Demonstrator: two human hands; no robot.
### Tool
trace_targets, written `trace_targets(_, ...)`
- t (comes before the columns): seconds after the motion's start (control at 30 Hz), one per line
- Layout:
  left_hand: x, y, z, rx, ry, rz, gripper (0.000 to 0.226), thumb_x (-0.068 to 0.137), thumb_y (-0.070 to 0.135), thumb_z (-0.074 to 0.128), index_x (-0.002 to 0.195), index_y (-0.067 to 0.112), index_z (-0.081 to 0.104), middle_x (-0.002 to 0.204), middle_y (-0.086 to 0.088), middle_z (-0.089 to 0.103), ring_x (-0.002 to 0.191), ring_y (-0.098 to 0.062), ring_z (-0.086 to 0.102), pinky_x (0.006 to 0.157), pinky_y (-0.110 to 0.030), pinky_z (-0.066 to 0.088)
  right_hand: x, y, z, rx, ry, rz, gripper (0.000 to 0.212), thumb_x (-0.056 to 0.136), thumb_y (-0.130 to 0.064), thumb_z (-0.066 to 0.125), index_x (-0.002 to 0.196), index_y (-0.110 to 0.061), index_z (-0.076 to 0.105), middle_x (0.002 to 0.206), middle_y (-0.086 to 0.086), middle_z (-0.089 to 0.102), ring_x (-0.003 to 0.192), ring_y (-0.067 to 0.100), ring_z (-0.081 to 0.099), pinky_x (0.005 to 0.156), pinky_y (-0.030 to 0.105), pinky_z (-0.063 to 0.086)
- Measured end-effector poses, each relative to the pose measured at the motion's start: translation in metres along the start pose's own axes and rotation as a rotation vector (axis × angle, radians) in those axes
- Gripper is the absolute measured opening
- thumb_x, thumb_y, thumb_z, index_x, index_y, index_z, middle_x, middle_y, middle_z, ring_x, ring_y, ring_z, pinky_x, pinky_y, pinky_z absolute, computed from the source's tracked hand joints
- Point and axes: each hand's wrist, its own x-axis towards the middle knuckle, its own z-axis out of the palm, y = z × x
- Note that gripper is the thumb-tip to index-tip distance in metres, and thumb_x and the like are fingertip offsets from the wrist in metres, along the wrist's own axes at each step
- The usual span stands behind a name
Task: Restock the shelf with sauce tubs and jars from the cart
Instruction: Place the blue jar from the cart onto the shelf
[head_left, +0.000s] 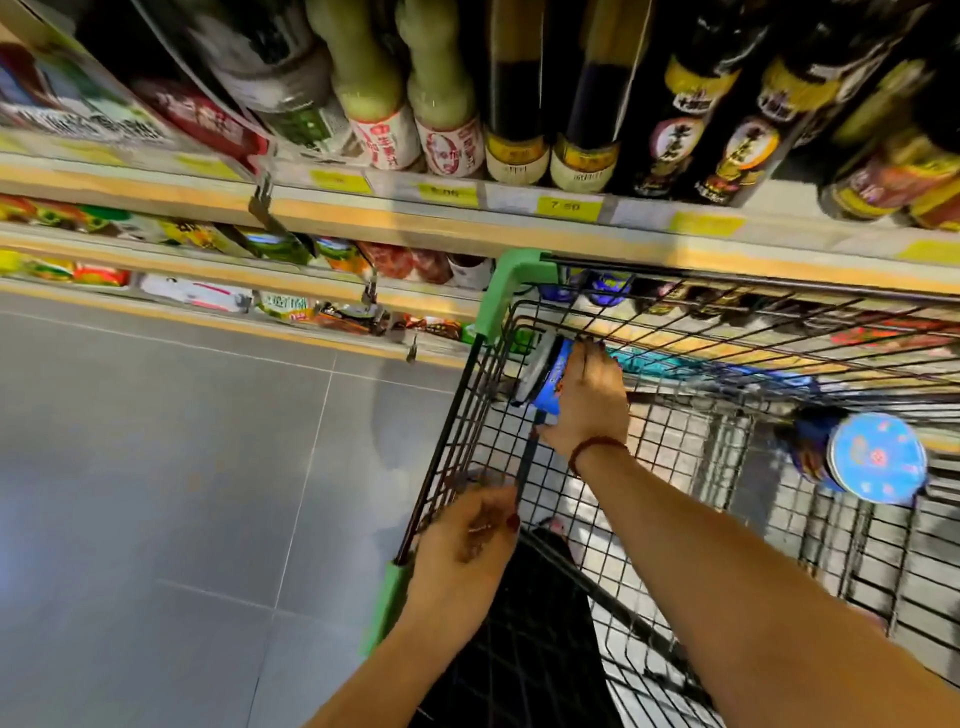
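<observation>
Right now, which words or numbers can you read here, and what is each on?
"7 50": yellow price tag on the shelf edge.
Neighbouring price tags: too blurred.
Bottle labels: Chinese characters, too blurred to read.
Blue tub in the right hand: print unreadable.

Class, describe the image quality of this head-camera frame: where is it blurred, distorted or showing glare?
Head view: motion blur smears the bottles and price tags along the top; wide-angle distortion slants the shelf edge; the right hand on the blue tub is fairly sharp; a pale sheen lies on the floor, lower left.
</observation>
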Motion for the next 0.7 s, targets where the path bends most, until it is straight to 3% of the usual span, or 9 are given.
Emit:
trace_targets(0.13, -0.002, -0.005, 0.003, -0.010, 0.007, -0.020, 0.027, 0.089, 0.006, 0.058, 0.105, 0.026, 0.066, 0.105, 0.014, 0.068, 0.095, 0.006, 0.062, 0.078, -0.005, 0.044, 0.006, -0.003, 0.012, -0.181, 0.182, 0.034, 0.102, 0.040, -0.025, 0.091, 0.129, 0.003, 0.049, 0.118, 0.020, 0.059, 0.108, 0.038, 0.058, 0.107, 0.043, 0.039)
trace_targets(0.23, -0.004, -0.003, 0.001, -0.005, -0.018, -0.009, 0.026, 0.090, 0.006, 0.057, 0.105, 0.024, 0.066, 0.103, 0.014, 0.069, 0.095, 0.007, 0.061, 0.077, -0.004, 0.044, 0.005, -0.006, -0.006, -0.140, 0.043, 0.024, 0.096, 0.050, -0.032, 0.087, 0.130, 0.001, 0.045, 0.121, 0.018, 0.054, 0.112, 0.036, 0.052, 0.114, 0.045, 0.031)
trace_targets(0.3, -0.004, -0.002, -0.002, -0.009, -0.029, 0.009, 0.025, 0.090, 0.005, 0.056, 0.105, 0.021, 0.067, 0.103, 0.014, 0.069, 0.094, 0.008, 0.062, 0.076, -0.003, 0.044, 0.006, 0.001, 0.000, 0.124, -0.151, 0.188, 0.091, 0.056, -0.046, 0.083, 0.130, -0.005, 0.047, 0.129, 0.011, 0.050, 0.120, 0.032, 0.046, 0.112, 0.041, 0.031)
trace_targets(0.37, -0.004, 0.001, -0.006, -0.021, -0.028, 0.033, 0.024, 0.089, 0.003, 0.056, 0.104, 0.019, 0.067, 0.103, 0.012, 0.070, 0.092, 0.003, 0.064, 0.074, -0.006, 0.046, -0.001, 0.010, -0.003, 0.511, -0.296, 0.402, 0.091, 0.045, -0.064, 0.080, 0.118, -0.013, 0.060, 0.113, -0.001, 0.065, 0.102, 0.018, 0.060, 0.093, 0.037, 0.053)
trace_targets(0.4, -0.003, 0.002, -0.009, -0.030, -0.023, 0.048, 0.025, 0.089, 0.001, 0.055, 0.101, 0.019, 0.068, 0.101, 0.010, 0.070, 0.091, 0.000, 0.065, 0.073, -0.007, 0.047, -0.011, 0.014, -0.010, 0.795, -0.310, 0.471, 0.077, 0.053, -0.058, 0.083, 0.113, -0.015, 0.063, 0.093, -0.007, 0.072, 0.084, 0.009, 0.065, 0.079, 0.033, 0.059)
trace_targets(0.47, -0.002, 0.006, -0.014, -0.047, -0.016, 0.073, 0.028, 0.088, -0.002, 0.055, 0.095, 0.021, 0.068, 0.094, 0.010, 0.071, 0.087, -0.001, 0.065, 0.071, -0.008, 0.047, -0.034, 0.018, -0.020, 1.320, -0.328, 0.523, 0.014, 0.086, -0.009, 0.068, 0.099, -0.008, 0.063, 0.062, -0.013, 0.070, 0.063, 0.003, 0.065, 0.062, 0.019, 0.058)
trace_targets(0.53, -0.003, 0.014, -0.020, -0.050, -0.041, 0.097, 0.030, 0.088, -0.003, 0.055, 0.092, 0.024, 0.068, 0.090, 0.015, 0.071, 0.082, 0.005, 0.065, 0.070, -0.005, 0.046, -0.065, 0.017, -0.037, 1.541, -0.267, 0.558, 0.022, 0.084, 0.012, 0.060, 0.082, -0.010, 0.064, 0.056, -0.011, 0.069, 0.062, 0.009, 0.065, 0.052, 0.015, 0.053)
trace_targets(0.6, -0.005, 0.022, -0.025, -0.055, -0.077, 0.122, 0.029, 0.088, -0.005, 0.054, 0.092, 0.021, 0.068, 0.089, 0.015, 0.070, 0.080, 0.008, 0.063, 0.072, -0.004, 0.045, -0.095, 0.016, -0.049, 1.609, -0.148, 0.523, 0.018, 0.076, -0.001, 0.073, 0.082, -0.015, 0.066, 0.063, -0.009, 0.071, 0.068, 0.012, 0.065, 0.055, 0.018, 0.050)
trace_targets(0.7, -0.008, 0.034, -0.033, -0.056, -0.116, 0.152, 0.030, 0.087, -0.004, 0.054, 0.091, 0.024, 0.067, 0.090, 0.012, 0.069, 0.079, 0.006, 0.063, 0.069, -0.004, 0.046, -0.124, 0.016, -0.058, 1.781, -0.139, 0.552, 0.028, 0.077, -0.009, 0.073, 0.103, -0.014, 0.064, 0.082, -0.003, 0.075, 0.076, 0.011, 0.069, 0.063, 0.021, 0.054)
